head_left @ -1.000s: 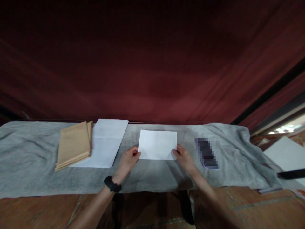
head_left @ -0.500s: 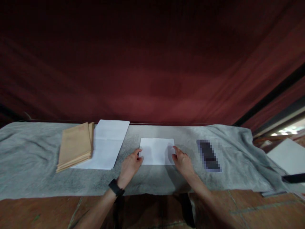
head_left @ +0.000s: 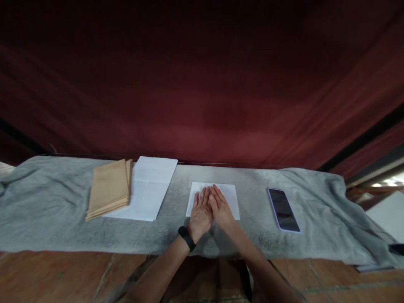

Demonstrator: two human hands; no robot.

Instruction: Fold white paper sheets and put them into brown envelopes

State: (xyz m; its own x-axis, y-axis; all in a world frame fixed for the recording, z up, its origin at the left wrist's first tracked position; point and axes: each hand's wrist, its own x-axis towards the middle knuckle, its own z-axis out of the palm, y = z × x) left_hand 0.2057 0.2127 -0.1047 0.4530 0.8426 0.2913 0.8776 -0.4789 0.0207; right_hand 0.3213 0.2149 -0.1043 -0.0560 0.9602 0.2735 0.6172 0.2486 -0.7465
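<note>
A small white sheet of paper (head_left: 232,198), perhaps folded, lies flat on the grey cloth (head_left: 249,176) in front of me. My left hand (head_left: 202,212) rests palm down on its middle with the fingers stretched out, a dark band round the wrist. Alongside it, my right hand (head_left: 220,207) also lies flat on the paper, its fingers extended and touching the left hand. Between them the hands cover the centre of the sheet. Neither hand grips anything.
To the left, a stack of brown envelopes (head_left: 109,187) partly overlaps larger white sheets (head_left: 151,185). A phone (head_left: 283,210) with a purple edge lies to the right. Dark red fabric (head_left: 202,105) hangs behind the cloth-covered surface; floor tiles (head_left: 72,273) show below.
Both hands have moved inward from the paper's left and right edges to its middle, and their fingers have straightened flat. The view has shifted slightly.
</note>
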